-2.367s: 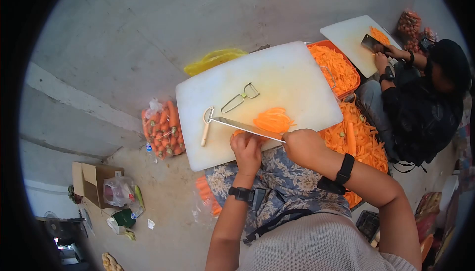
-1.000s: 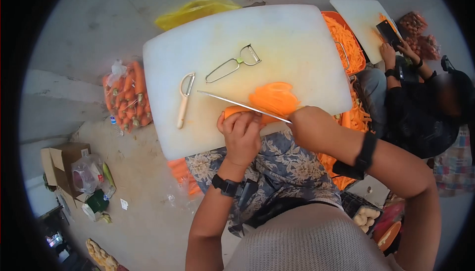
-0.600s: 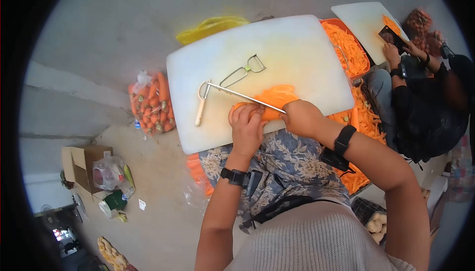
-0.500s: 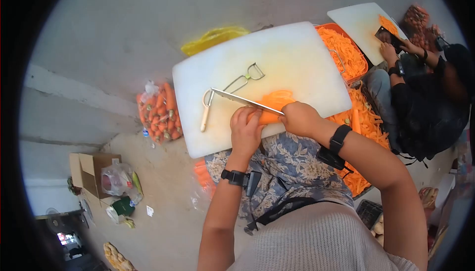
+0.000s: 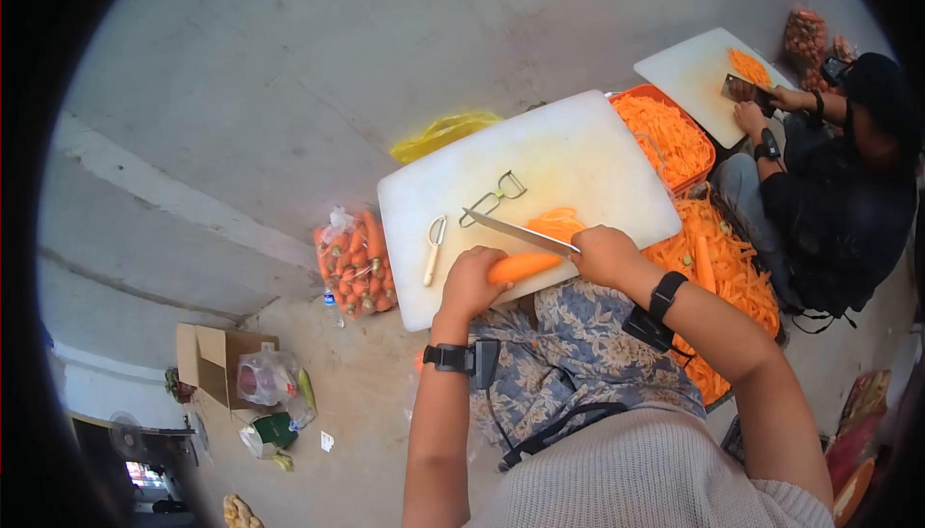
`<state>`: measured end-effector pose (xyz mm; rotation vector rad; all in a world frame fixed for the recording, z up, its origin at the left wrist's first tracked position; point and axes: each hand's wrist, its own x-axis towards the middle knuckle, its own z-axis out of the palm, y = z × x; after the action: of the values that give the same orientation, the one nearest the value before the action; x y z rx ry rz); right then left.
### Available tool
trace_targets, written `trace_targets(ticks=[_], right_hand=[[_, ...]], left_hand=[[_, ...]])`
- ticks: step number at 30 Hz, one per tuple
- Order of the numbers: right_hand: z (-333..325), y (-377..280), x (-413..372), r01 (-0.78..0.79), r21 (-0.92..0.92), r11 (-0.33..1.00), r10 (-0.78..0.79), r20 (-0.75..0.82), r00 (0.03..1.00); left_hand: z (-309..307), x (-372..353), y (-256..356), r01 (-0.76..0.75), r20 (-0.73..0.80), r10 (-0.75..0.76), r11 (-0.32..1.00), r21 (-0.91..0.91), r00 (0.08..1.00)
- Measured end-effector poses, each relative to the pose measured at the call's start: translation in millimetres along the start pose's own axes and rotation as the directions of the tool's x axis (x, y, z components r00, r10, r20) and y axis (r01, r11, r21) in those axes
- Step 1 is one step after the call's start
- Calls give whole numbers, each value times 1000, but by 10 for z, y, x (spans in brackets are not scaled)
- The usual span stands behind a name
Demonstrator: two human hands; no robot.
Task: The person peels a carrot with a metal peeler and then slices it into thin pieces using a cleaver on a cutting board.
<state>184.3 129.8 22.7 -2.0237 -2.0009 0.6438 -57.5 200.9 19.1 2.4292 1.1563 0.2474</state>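
Observation:
On the white cutting board (image 5: 568,157), my left hand (image 5: 472,282) is closed round the left end of a carrot (image 5: 525,267). My right hand (image 5: 605,256) grips a long knife (image 5: 520,231), its blade pointing up and left, just above the carrot and apart from it. Orange carrot slices (image 5: 556,224) lie behind the blade. A metal peeler with a green part (image 5: 511,184) rests near the knife tip, and a white-handled peeler (image 5: 433,260) lies at the board's left side.
Shredded carrot fills a red tray (image 5: 711,159) and is piled (image 5: 708,249) below it. At the right, a co-worker (image 5: 838,181) holds a cleaver (image 5: 747,91) over another board (image 5: 674,64). Bagged carrots (image 5: 355,263) and a cardboard box (image 5: 217,359) stand left.
The knife has come off the carrot, which now shows more fully. My left hand has shifted to the carrot's left end. The whole view has shifted, with the board lower and farther right.

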Motion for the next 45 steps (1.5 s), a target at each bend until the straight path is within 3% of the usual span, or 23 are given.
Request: trace_targets(ticks=[4, 6, 13, 16, 22, 24, 28, 31, 36, 37, 39, 43, 45], right_hand=[[-8, -18, -95, 21, -64, 998, -23, -31, 999], [33, 9, -116, 21, -58, 998, -24, -44, 999], [34, -53, -146, 20, -82, 996, -22, -28, 999], [38, -61, -154, 11, -75, 997, -12, -23, 1000], [54, -70, -168, 5, -76, 997, -9, -55, 998], [19, -93, -165, -3, -106, 994, 1, -16, 1000], [70, -57, -151, 21, -109, 994, -24, -28, 999], [94, -54, -156, 31, -81, 996, -33, -30, 999], [86, -75, -203, -10, -14, 1000, 9, -53, 999], [89, -72, -207, -11, -13, 1000, 11, -48, 999], [88, -63, -199, 1, -7, 1000, -1, -59, 998], [105, -75, -216, 15, -21, 1000, -16, -51, 999], [75, -98, -231, 25, -34, 999, -26, -41, 999]], left_hand=[[111, -84, -51, -5, -126, -6, 996, -86, 992], [209, -193, -20, 31, -317, -76, 989, -144, 945], [361, -323, -85, 76, -364, -168, 964, -254, 916], [270, -328, -155, 89, -267, -187, 937, -339, 945], [456, -324, -87, 13, -422, -188, 924, -383, 887], [537, -347, -29, 22, -519, -219, 933, -359, 826], [524, -384, 8, 73, -515, -237, 945, -318, 824], [496, -347, -1, 17, -500, -167, 957, -290, 850], [562, -321, 30, -166, -579, 102, 985, -57, 809], [570, -345, 40, -163, -576, 99, 985, -61, 812], [579, -407, 72, -165, -538, 5, 954, -249, 843], [616, -499, 147, -41, -535, -117, 960, -275, 837], [621, -489, 215, 47, -540, -124, 987, -155, 832]])
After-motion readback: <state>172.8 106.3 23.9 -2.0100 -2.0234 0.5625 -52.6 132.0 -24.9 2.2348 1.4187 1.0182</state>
